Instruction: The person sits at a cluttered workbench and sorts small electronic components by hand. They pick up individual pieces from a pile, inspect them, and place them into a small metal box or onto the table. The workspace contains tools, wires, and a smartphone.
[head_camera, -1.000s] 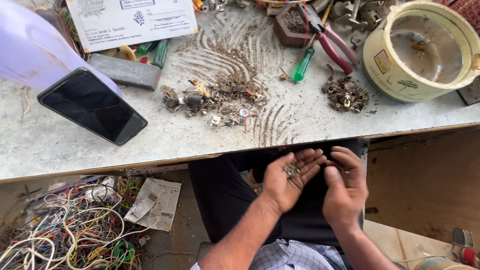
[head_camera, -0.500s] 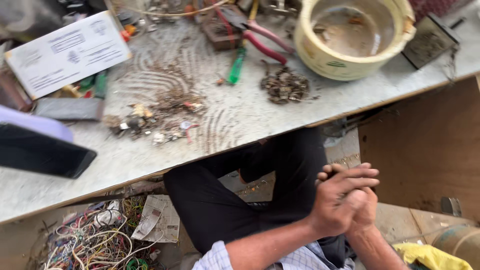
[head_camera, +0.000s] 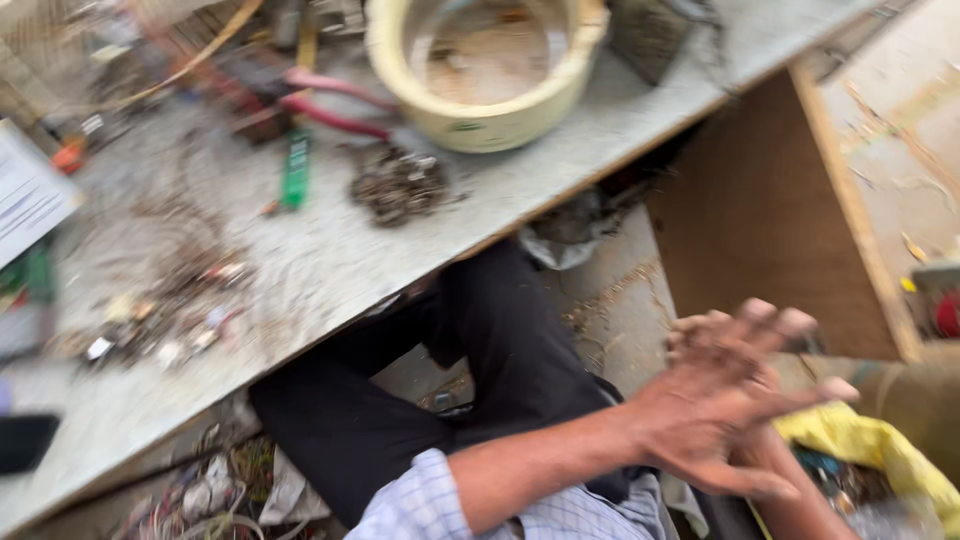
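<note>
The view is motion-blurred. My left hand (head_camera: 725, 410) is at the lower right with its fingers spread, palm down, lying over my right hand (head_camera: 745, 325). The right hand is mostly hidden under it; only some fingertips and the forearm show. Whether anything lies between the palms cannot be seen. Both hands are beside my black-trousered knee (head_camera: 500, 370) and just left of a yellow bag (head_camera: 860, 440). They are well below the grey tabletop (head_camera: 330, 260).
On the table stand a cream round pot (head_camera: 485, 70), red-handled pliers (head_camera: 330, 100), a green-handled screwdriver (head_camera: 295, 170), a heap of small metal parts (head_camera: 400, 185) and scattered bits (head_camera: 170, 320). A brown board (head_camera: 760, 200) stands at the right. Tangled wires (head_camera: 220, 490) lie on the floor.
The view has swung right and down. My hands went from an open left palm holding small parts, to clasped together, to the left fingers now spread near the yellow bag.
</note>
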